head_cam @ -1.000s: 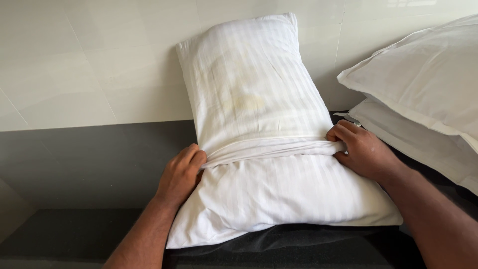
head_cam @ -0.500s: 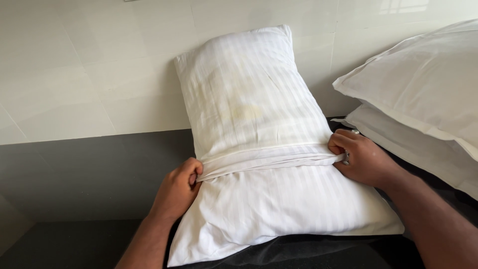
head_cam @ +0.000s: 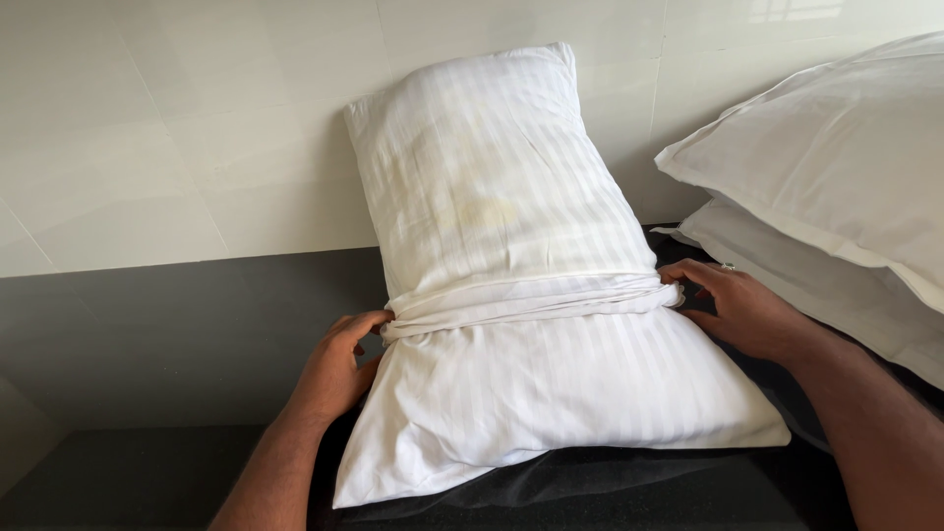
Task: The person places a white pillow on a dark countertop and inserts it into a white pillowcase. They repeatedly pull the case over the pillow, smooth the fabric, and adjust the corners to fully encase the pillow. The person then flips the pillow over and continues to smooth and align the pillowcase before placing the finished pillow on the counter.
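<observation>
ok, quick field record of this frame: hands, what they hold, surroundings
left hand: grips left end of bunched cover edge
right hand: fingers on right end of the edge
pillow: white, striped, leaning on tiled wall
pillowcase: covers the lower half
stacked pillows: right side
surface: dark counter

Three pillows in all. One striped pillow (head_cam: 511, 197) stands on end against the tiled wall (head_cam: 177, 128), with one bunched pillowcase (head_cam: 551, 393) gathered round its lower half. Two more pillows lie stacked to the right of the striped pillow: a top pillow (head_cam: 836, 167) and a lower pillow (head_cam: 787, 261). Two hands at the striped pillow: left hand (head_cam: 334, 374) and right hand (head_cam: 742, 310).
</observation>
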